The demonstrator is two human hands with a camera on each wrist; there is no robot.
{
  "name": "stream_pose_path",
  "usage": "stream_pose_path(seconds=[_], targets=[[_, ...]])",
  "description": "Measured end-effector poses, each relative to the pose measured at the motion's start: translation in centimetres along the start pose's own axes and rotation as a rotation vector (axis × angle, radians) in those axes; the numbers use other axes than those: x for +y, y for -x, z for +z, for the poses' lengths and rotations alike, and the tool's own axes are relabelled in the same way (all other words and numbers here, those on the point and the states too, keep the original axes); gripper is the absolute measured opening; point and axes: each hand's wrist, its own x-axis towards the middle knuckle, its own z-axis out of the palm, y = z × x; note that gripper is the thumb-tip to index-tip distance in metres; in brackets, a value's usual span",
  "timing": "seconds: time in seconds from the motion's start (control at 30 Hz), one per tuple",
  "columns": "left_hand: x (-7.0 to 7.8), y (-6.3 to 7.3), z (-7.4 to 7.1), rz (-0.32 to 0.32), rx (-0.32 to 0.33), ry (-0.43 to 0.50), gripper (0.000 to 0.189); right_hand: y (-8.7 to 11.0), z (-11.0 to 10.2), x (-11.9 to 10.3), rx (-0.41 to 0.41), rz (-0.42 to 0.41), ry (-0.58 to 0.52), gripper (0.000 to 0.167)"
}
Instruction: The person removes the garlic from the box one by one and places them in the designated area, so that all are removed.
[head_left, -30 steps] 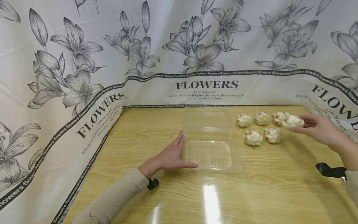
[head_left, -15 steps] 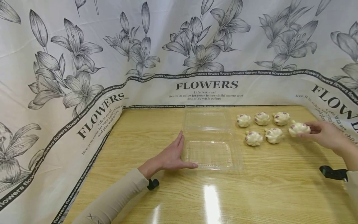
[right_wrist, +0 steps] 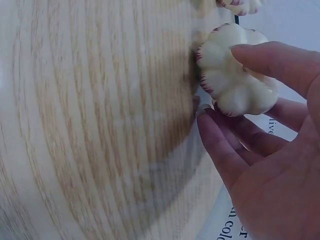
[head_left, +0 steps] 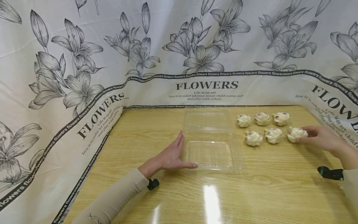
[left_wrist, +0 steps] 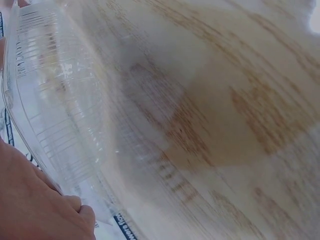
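My right hand (head_left: 321,138) pinches a garlic bulb (head_left: 297,134), cream with purple streaks, low at the right end of the front row. In the right wrist view the thumb lies across the bulb (right_wrist: 237,75) and the fingers are under and behind it. Beside it in that row sit two more bulbs, the nearer garlic bulb (head_left: 273,136) just to the left. My left hand (head_left: 173,155) rests against the left side of an opened clear plastic clamshell box (head_left: 209,154), its fingers straight and thumb stretched along the front edge. The box's lid (head_left: 205,120) lies folded back.
Three garlic bulbs make up the back row, with one bulb (head_left: 262,118) in its middle. All stand on a wood-grain table (head_left: 251,193) to the right of the box. A flower-printed cloth (head_left: 207,90) borders the table at the back and sides.
My right hand has carried the garlic bulb from over the back row, first right and toward me, then down to the front row's right end. The left hand and box stay put.
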Motion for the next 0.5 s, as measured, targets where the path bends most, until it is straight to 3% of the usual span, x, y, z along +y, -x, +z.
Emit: stream_pose_path(seconds=[0.13, 0.5], targets=[[-0.04, -0.06, 0.02, 0.003, 0.001, 0.001, 0.137, -0.09, 0.19, 0.08, -0.085, 0.017, -0.038, 0.079], [-0.12, 0.04, 0.01, 0.000, -0.001, 0.007, 0.137, -0.69, 0.57, -0.30, -0.100, 0.024, -0.079, 0.073]])
